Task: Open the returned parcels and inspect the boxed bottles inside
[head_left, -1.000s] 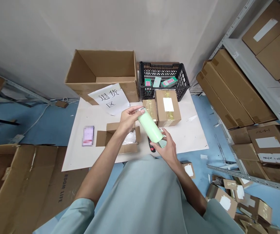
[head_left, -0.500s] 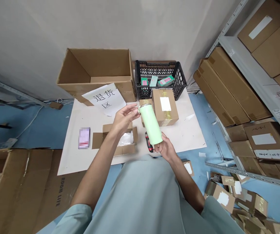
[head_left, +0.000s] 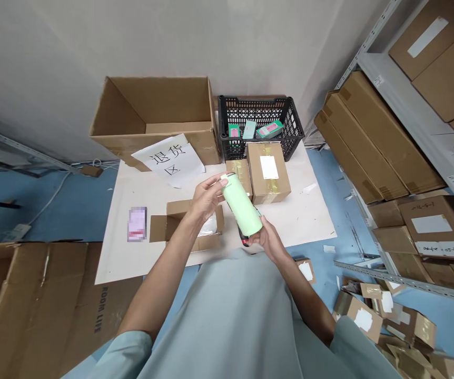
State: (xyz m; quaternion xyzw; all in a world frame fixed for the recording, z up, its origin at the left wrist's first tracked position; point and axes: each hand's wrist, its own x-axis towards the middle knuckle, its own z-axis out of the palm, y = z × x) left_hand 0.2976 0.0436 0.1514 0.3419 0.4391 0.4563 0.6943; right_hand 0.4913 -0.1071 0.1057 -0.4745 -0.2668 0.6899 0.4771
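Observation:
A light green bottle [head_left: 242,206] is held tilted above the front of the table, its top end toward the upper left. My left hand [head_left: 206,197] is closed on that top end, by the cap. With its fingers at the base, my right hand [head_left: 267,238] grips the lower end. Partly hidden beneath the bottle lies a black and red tool [head_left: 244,240], its kind unclear. Under my left forearm stands a small open carton [head_left: 203,243] with white wrapping [head_left: 210,225] inside.
Behind are a large open carton [head_left: 156,145] with a paper sign [head_left: 170,160], a black crate [head_left: 260,113] with small boxes, and taped cartons [head_left: 269,171]. A pixelated purple item [head_left: 137,223] lies left. Shelving [head_left: 408,105] and floor boxes [head_left: 363,321] stand right.
My left hand has moved from the strap onto the bottle's top end. The bottle has turned a little and shifted slightly left, now covering more of the tool.

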